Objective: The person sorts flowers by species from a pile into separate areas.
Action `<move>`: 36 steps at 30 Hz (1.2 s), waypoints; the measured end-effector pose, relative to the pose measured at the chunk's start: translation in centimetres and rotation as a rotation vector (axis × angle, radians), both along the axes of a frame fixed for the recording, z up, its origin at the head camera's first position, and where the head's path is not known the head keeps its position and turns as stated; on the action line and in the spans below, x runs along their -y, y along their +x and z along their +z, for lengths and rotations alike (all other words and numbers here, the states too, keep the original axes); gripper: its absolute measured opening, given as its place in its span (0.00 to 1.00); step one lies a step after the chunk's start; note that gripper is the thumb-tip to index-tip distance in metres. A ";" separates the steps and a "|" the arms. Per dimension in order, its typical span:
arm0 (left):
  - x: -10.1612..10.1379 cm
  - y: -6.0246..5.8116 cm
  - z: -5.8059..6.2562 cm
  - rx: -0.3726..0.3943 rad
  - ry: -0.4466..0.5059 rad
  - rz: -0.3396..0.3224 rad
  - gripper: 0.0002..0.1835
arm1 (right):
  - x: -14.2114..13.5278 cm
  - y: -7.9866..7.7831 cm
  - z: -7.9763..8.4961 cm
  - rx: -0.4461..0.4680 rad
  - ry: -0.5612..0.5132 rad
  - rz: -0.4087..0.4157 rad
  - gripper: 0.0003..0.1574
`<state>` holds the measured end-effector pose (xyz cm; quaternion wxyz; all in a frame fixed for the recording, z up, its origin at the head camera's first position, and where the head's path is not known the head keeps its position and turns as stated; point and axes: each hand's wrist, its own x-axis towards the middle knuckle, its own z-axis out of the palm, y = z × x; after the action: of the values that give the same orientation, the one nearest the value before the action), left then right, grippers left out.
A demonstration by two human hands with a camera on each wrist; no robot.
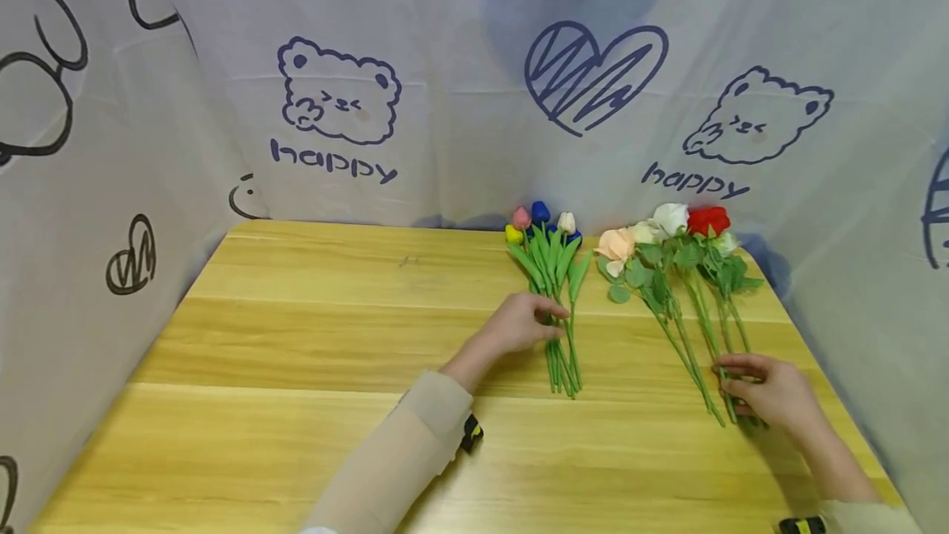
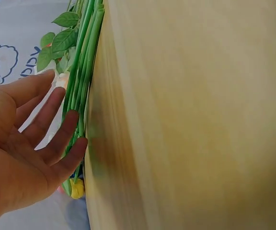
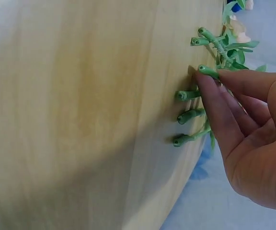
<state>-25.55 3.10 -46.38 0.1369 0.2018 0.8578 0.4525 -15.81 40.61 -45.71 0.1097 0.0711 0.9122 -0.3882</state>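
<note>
A bunch of artificial tulips (image 1: 552, 258) in pink, blue, yellow and white lies on the wooden table, stems pointing toward me. My left hand (image 1: 525, 322) is over their green stems (image 2: 83, 67), its fingers loosely bent and spread, with nothing gripped. To the right lie several artificial roses, among them a red rose (image 1: 708, 221), a white rose (image 1: 670, 218) and a peach rose (image 1: 616, 244). At the lower ends of their stems, my right hand (image 1: 767, 390) pinches one rose stem (image 3: 208, 72) between thumb and fingers. Other cut ends (image 3: 188, 116) show beside the fingertips.
The wooden table (image 1: 296, 336) reaches back to a light cloth backdrop (image 1: 460, 89) printed with bears, hearts and the word "happy". Cloth also hangs along the left and right sides. The roses lie near the table's right edge.
</note>
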 end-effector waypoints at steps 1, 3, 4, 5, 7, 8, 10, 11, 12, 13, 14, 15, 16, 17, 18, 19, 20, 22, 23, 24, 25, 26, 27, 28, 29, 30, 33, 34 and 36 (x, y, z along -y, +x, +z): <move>0.0 0.0 0.0 0.006 0.000 -0.007 0.16 | 0.0 0.0 0.0 0.000 0.001 0.000 0.28; 0.1 0.0 -0.1 0.012 -0.002 -0.013 0.16 | 0.0 0.1 -0.1 -0.011 0.012 0.003 0.27; 0.0 0.1 -0.1 0.015 -0.005 -0.015 0.16 | 0.0 0.1 -0.1 -0.017 0.019 0.005 0.27; 0.0 0.1 -0.2 0.018 -0.007 -0.017 0.16 | 0.0 0.2 -0.1 -0.025 0.027 0.006 0.27; 0.1 0.1 -0.2 0.026 -0.013 -0.018 0.16 | 0.1 0.3 -0.1 -0.039 0.050 0.017 0.26; 0.1 0.1 -0.3 0.031 -0.016 -0.018 0.16 | 0.2 0.4 -0.1 -0.044 0.062 0.023 0.26; 0.1 0.1 -0.3 0.037 -0.020 -0.020 0.16 | 0.3 0.5 -0.1 -0.054 0.090 0.036 0.26; 0.1 0.2 -0.3 0.041 -0.021 -0.021 0.16 | 0.3 0.5 -0.1 -0.059 0.105 0.043 0.26; 0.1 0.2 -0.3 0.043 -0.023 -0.023 0.16 | 0.4 0.5 0.0 -0.061 0.119 0.049 0.26; 0.1 0.2 -0.3 0.045 -0.023 -0.025 0.16 | 0.4 0.6 0.0 -0.061 0.128 0.052 0.26; 0.2 0.3 -0.3 0.048 -0.021 -0.026 0.16 | 0.5 0.6 0.0 -0.061 0.139 0.055 0.26; 0.2 0.3 -0.3 0.049 -0.018 -0.028 0.16 | 0.6 0.6 0.1 -0.063 0.147 0.058 0.26; 0.3 0.3 -0.3 0.052 -0.012 -0.030 0.16 | 0.6 0.6 0.1 -0.061 0.153 0.058 0.25; 0.3 0.4 -0.3 0.053 -0.006 -0.032 0.16 | 0.7 0.6 0.1 -0.062 0.162 0.059 0.25; 0.4 0.4 -0.4 0.053 0.001 -0.031 0.16 | 0.7 0.5 0.1 -0.057 0.168 0.055 0.26; 0.5 0.4 -0.4 0.050 0.010 -0.032 0.16 | 0.8 0.5 0.1 -0.058 0.175 0.052 0.26; 0.6 0.4 -0.4 0.048 0.021 -0.033 0.17 | 0.8 0.4 0.2 -0.060 0.183 0.048 0.27; 1.1 0.5 -0.3 0.036 0.041 -0.032 0.17 | 1.1 0.3 0.4 -0.091 0.191 0.033 0.29; 1.4 0.5 -0.2 0.031 0.049 -0.025 0.17 | 1.4 0.3 0.4 -0.127 0.199 0.026 0.30; 1.7 0.5 -0.1 0.025 0.058 -0.016 0.18 | 1.8 0.2 0.6 -0.169 0.206 0.016 0.31; 2.1 0.5 0.0 0.013 0.068 -0.006 0.19 | 2.3 0.1 0.7 -0.227 0.215 0.006 0.32; 2.6 0.5 0.2 -0.001 0.075 0.006 0.19 | 2.8 -0.1 0.8 -0.284 0.209 -0.005 0.33; 3.2 0.6 0.4 -0.018 0.079 0.024 0.20 | 3.3 -0.3 0.8 -0.345 0.202 -0.016 0.34; 3.7 0.6 0.5 -0.042 0.079 0.046 0.21 | 3.9 -0.6 0.9 -0.404 0.196 -0.024 0.34; 4.3 0.7 0.6 -0.071 0.077 0.065 0.22 | 4.4 -0.9 1.0 -0.454 0.185 -0.033 0.34; 4.9 0.7 0.8 -0.107 0.072 0.087 0.23 | 5.0 -1.1 1.0 -0.495 0.168 -0.035 0.34; 6.8 1.1 1.3 -0.241 0.018 0.157 0.26 | 6.4 -1.9 1.1 -0.576 0.117 -0.010 0.35; 7.5 1.2 1.5 -0.295 -0.015 0.178 0.27 | 6.9 -2.1 1.1 -0.593 0.109 0.005 0.36; 8.9 1.6 1.8 -0.396 -0.089 0.220 0.30 | 7.6 -2.6 1.1 -0.613 0.110 0.045 0.37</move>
<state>-24.00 -5.82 -44.55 -0.0755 0.1855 0.9038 0.3782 -18.38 33.04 -44.59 -0.1657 -0.0638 0.9238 -0.3392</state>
